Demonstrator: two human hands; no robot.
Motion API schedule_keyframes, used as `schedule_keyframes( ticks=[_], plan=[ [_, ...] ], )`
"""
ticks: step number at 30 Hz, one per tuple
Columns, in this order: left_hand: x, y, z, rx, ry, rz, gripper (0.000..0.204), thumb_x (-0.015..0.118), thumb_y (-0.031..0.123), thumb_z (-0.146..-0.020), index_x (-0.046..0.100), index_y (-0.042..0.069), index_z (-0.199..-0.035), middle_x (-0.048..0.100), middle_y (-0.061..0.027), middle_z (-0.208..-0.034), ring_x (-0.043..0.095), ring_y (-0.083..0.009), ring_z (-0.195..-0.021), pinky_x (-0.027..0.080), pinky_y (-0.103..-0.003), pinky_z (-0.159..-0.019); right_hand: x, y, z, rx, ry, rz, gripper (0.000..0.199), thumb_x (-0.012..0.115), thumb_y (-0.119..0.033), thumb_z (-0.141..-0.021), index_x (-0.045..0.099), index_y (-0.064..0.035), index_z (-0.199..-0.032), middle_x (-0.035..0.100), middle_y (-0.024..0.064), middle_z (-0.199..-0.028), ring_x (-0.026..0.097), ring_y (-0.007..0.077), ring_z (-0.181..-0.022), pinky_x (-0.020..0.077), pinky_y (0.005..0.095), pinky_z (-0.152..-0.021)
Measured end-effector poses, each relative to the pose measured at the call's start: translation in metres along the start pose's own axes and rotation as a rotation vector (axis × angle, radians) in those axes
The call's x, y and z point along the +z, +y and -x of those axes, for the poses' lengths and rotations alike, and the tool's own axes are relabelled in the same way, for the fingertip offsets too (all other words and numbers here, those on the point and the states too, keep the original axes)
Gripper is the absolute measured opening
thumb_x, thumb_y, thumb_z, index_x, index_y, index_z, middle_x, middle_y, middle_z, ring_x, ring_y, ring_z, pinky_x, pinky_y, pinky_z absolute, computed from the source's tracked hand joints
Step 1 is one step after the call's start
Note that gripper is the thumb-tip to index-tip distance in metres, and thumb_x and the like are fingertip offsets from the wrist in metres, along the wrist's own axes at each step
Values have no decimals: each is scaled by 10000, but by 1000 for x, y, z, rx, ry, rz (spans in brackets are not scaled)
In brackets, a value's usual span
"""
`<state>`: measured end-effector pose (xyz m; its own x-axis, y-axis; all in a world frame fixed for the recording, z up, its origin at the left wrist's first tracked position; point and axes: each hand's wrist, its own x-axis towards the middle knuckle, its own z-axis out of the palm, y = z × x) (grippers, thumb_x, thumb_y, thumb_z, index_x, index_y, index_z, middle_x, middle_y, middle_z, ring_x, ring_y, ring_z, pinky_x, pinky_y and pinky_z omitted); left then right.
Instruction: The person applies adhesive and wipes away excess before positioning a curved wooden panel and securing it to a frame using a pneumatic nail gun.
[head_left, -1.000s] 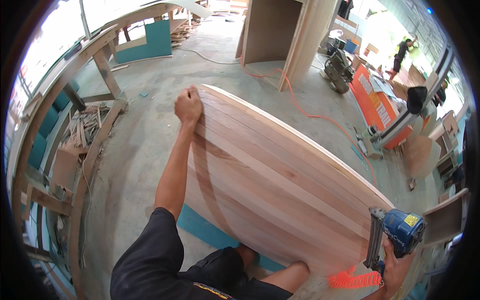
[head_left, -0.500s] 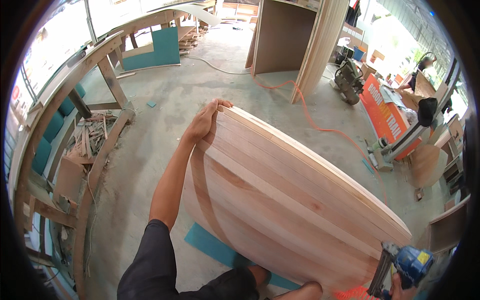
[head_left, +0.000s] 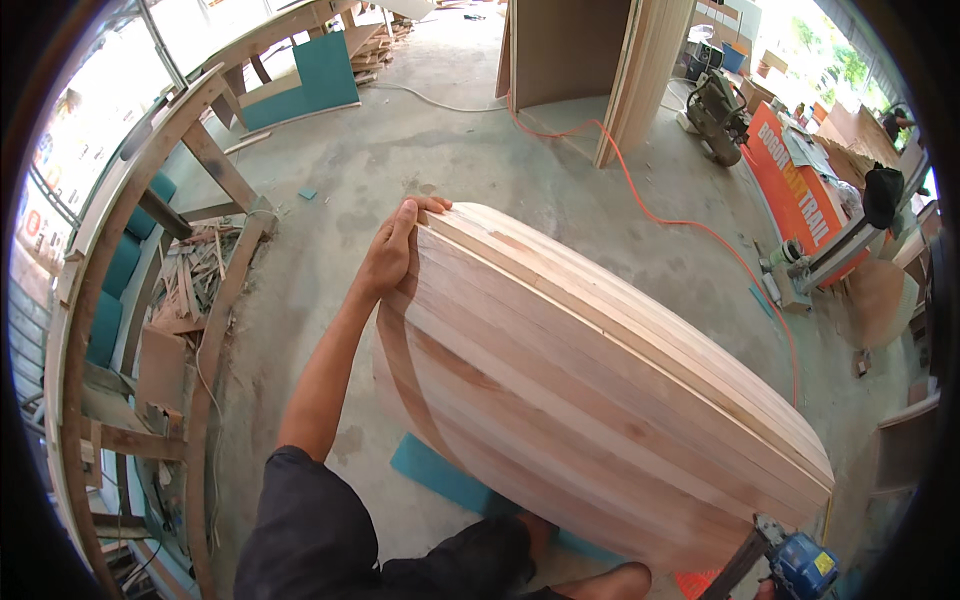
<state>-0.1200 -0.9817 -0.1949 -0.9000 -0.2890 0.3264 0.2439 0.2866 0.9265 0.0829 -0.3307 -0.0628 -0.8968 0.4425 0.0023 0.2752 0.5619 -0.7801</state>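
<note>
A large curved body of wooden planks (head_left: 560,400) stands tilted in front of me, its top ridge running from upper left to lower right. My left hand (head_left: 395,250) grips its upper left end, with the fingers over the top edge. At the lower right corner my right hand (head_left: 766,590), mostly cut off by the frame, holds a blue and black air nail gun (head_left: 800,565). The gun's nose is close to the planks' right end; whether it touches, I cannot tell. Part of a red coiled hose (head_left: 695,583) shows beside the gun.
A teal board (head_left: 440,475) lies on the floor under the planks. An orange hose (head_left: 690,222) crosses the concrete to the right. A timber frame with wood scraps (head_left: 190,265) stands at left. Beyond are a tall brown panel (head_left: 570,50), a compressor (head_left: 718,118) and an orange banner (head_left: 790,175).
The planked body has tipped toward me, so more of its far side shows beyond the ridge. The nail gun sits lower in the picture. My left hand keeps its hold.
</note>
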Motion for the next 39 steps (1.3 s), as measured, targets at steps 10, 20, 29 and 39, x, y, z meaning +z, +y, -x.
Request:
schedule_keyframes(
  ticks=[10, 20, 29, 39],
  plan=[
    [0, 0, -3, 17, 25, -40, 453, 254, 289, -1104, 626, 31, -1104, 637, -138, -1238, 532, -250, -1230, 351, -355, -1110, 97, -23, 1, -6, -86, -49, 352, 789, -178, -867, 631, 51, -1082, 653, 49, -913, 593, 116, -790, 474, 265, -718],
    [-9, -1, -5, -9, 49, -87, 462, 238, 268, -1096, 638, 39, -1086, 651, -129, -1240, 534, -245, -1176, 359, -369, -1082, 139, -97, 35, 286, -302, -34, 651, 813, -97, -837, 433, 69, -1339, 567, 164, -1256, 566, 215, -1127, 457, 336, -978],
    [-21, -7, -5, 22, -43, -4, 510, 215, 331, -1109, 645, 57, -1099, 635, -117, -1239, 497, -223, -1179, 350, -374, -1082, 220, -154, 125, 112, -163, 119, 741, 839, -82, -806, 409, 86, -1385, 532, 166, -1324, 544, 254, -1178, 420, 369, -1041],
    [-23, -24, -16, 100, 33, 218, 508, 234, 376, -1099, 635, 70, -1037, 566, -102, -805, 468, -291, -910, 344, -440, -912, 317, -292, 236, -212, 361, -7, 193, 764, -167, -887, 664, -5, -919, 556, -18, -693, 464, 63, -570, 331, 221, -514]
  ],
)
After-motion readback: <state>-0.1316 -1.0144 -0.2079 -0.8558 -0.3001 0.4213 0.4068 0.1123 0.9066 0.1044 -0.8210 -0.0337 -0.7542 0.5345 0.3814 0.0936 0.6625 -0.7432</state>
